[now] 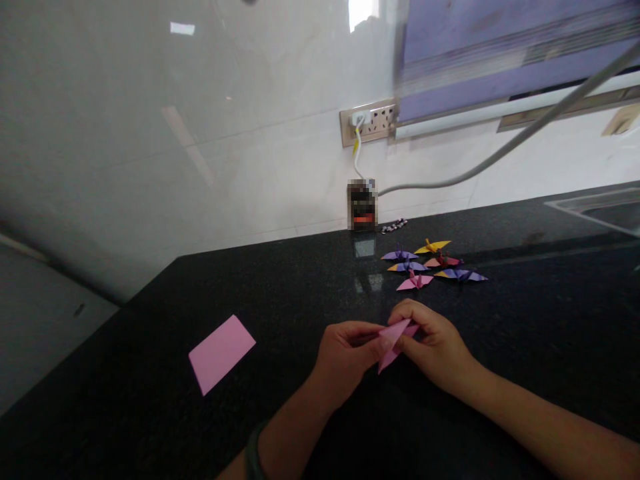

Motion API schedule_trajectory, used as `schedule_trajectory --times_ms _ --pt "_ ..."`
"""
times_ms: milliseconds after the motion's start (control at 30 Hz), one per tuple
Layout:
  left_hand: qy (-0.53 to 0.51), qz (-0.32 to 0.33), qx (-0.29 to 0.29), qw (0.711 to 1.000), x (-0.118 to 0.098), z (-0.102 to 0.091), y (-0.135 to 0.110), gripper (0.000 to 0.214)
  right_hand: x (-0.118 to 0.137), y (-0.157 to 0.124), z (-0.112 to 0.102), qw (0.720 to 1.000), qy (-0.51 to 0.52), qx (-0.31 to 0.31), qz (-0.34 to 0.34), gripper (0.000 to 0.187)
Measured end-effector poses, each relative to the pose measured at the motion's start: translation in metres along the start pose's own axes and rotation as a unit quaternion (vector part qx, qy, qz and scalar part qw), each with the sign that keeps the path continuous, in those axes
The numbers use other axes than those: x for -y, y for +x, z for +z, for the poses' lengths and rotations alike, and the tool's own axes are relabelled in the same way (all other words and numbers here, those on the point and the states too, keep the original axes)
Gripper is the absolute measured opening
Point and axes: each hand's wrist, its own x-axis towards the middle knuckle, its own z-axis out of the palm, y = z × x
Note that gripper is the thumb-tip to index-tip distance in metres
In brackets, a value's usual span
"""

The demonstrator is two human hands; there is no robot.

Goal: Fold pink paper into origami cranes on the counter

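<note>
A partly folded piece of pink origami paper (395, 337) is held between both hands above the dark countertop. My left hand (347, 353) pinches its left side between thumb and fingers. On the other side, my right hand (433, 340) is closed on the paper's right edge, the thumb below and the index finger curled over the top. The paper shows pointed, triangular flaps, one pointing down. Some of it is hidden behind the fingers. Beyond the hands lies a group of folded paper cranes, among them a pink crane (415, 281), a yellow crane (433, 247) and a purple crane (461, 275).
A flat pink paper sheet (221, 355) lies to the left on the black countertop (280, 287). Against the wall stands a small pixelated device (363, 205), with a beaded strand (395, 227) beside it. A grey cable (480, 163) runs right, below a wall socket (369, 122).
</note>
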Motion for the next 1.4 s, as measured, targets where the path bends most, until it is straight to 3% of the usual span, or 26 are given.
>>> schedule_trajectory --times_ms 267,667,967,1200,1400 --pt "0.013 0.009 -0.008 1.000 0.001 0.003 -0.001 0.024 -0.005 -0.003 0.003 0.994 0.068 -0.007 0.081 0.021" --pt "0.016 0.010 -0.001 1.000 0.004 0.001 -0.001 0.022 -0.001 -0.004 0.003 0.998 0.031 0.023 0.053 0.011" --pt "-0.035 -0.007 -0.005 0.999 -0.002 0.002 0.000 0.018 -0.004 -0.004 0.004 0.982 0.160 0.004 0.102 0.025" --pt "-0.103 -0.032 -0.005 0.994 -0.004 0.000 0.001 0.017 0.004 0.004 0.000 0.966 0.219 0.008 0.135 0.009" --pt "-0.087 -0.036 0.000 0.996 -0.003 0.000 0.003 0.023 0.003 0.004 0.000 0.971 0.209 0.015 0.119 0.009"
